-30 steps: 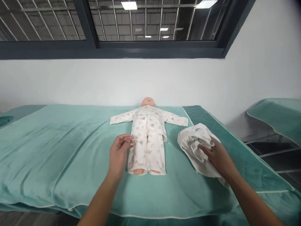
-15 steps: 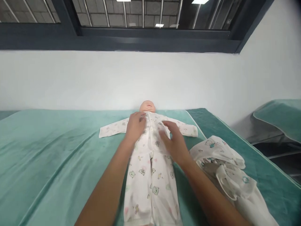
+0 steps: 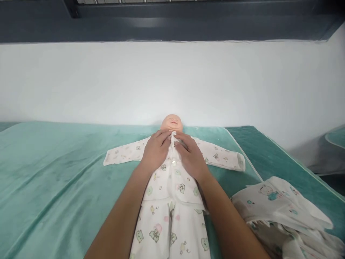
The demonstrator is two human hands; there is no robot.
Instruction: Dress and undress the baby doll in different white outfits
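Note:
A baby doll (image 3: 171,123) lies on its back in a white printed baby shirt (image 3: 181,185), its sleeves spread out to both sides. Matching printed trousers (image 3: 155,230) cover its legs, and the shirt's hem overlaps their top. At the neckline, just below the doll's head, my left hand (image 3: 157,149) grips the left edge of the shirt's front with bent fingers. My right hand (image 3: 191,154) pinches the opposite edge, close beside the left. A button (image 3: 174,163) shows on the front below my hands. My fingers partly hide the collar.
A crumpled white printed cloth garment (image 3: 280,205) lies to the right of my right forearm. Green sheets (image 3: 67,187) cover the surface, with a fold running along the left. Behind the doll rises a white wall (image 3: 172,79) under a dark window frame (image 3: 172,27).
Both hands have moved up the shirt to the collar and come together, closing on its front edges. My view has tilted down and come nearer.

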